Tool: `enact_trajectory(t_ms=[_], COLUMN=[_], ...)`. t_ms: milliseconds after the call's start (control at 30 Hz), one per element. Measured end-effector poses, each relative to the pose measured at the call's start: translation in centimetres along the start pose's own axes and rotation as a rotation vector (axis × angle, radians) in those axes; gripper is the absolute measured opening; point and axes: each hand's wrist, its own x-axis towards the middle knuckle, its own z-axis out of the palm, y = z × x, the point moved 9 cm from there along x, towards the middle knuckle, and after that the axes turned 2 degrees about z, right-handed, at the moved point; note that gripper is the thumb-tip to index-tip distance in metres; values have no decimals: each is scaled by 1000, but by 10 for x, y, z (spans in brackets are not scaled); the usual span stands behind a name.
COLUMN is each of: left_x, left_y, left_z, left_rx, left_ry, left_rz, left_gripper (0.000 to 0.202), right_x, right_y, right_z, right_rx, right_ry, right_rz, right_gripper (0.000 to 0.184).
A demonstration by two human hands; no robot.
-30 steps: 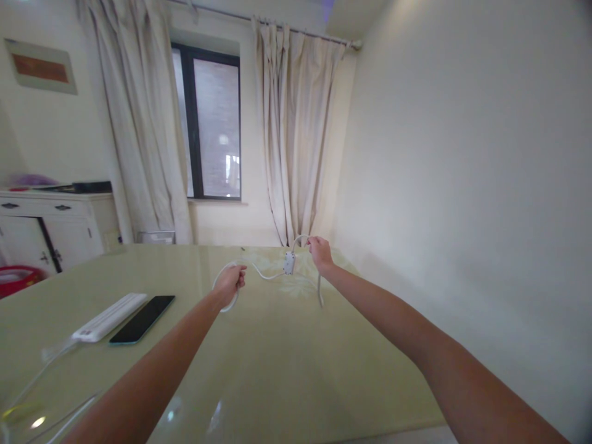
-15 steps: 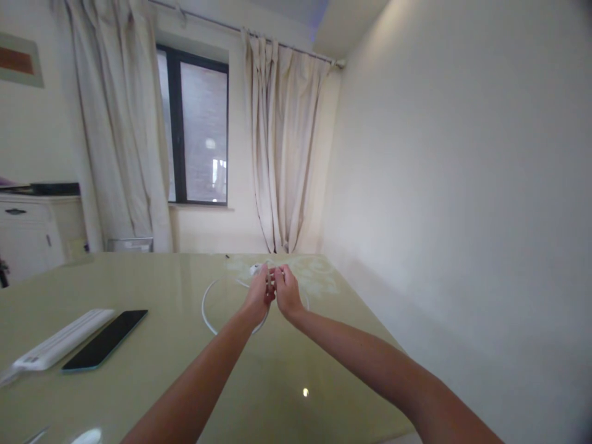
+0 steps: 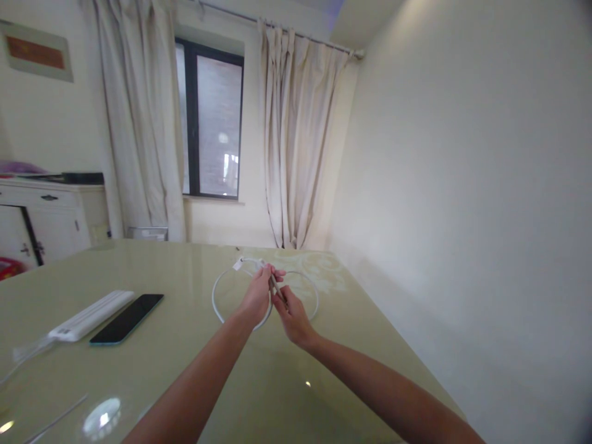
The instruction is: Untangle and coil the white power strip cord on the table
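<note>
Black phone (image 3: 126, 318) beside white power strip (image 3: 91, 315) on green table (image 3: 185, 364), curtained window (image 3: 213, 126), white cabinet (image 3: 46, 216)

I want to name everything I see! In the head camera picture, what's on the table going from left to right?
White power strip → black phone → left hand → right hand, both gripping a looped white cable.

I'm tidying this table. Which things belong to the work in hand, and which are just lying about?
In hand: thin white cable looped on the table, gripped by left hand and right hand.
Lying about: long white power strip; flat black phone.
</note>
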Motion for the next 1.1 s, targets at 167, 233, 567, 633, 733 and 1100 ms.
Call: enact_trajectory(t_ms=[167,233,567,633,733,1100], left_x=[-6,-10,-2,0,0,9], left_y=[29,35,50,59,86,188], left_z=[19,32,67,62,50,-29], left_rx=[-200,-230,-264,-269,-279,164], left_ry=[-81,-128,-139,-125,-115,-45], left_rz=[37,26,-72,-85,-64,-87], left_gripper=[34,33,22,26,30,42], right_x=[-18,-13,14,12,10,52], right_y=[-13,-26,-44,-50,-59,-75], right_z=[-23,-25,-28,-32,-37,-67], right_rx=[-3,17,21,-164,-421,-1130], right_ry=[199,150,-86,-100,-113,-310], right_rz=[-104,-110,9,-46,-132,-257], right_gripper=[37,34,32,25,15,11])
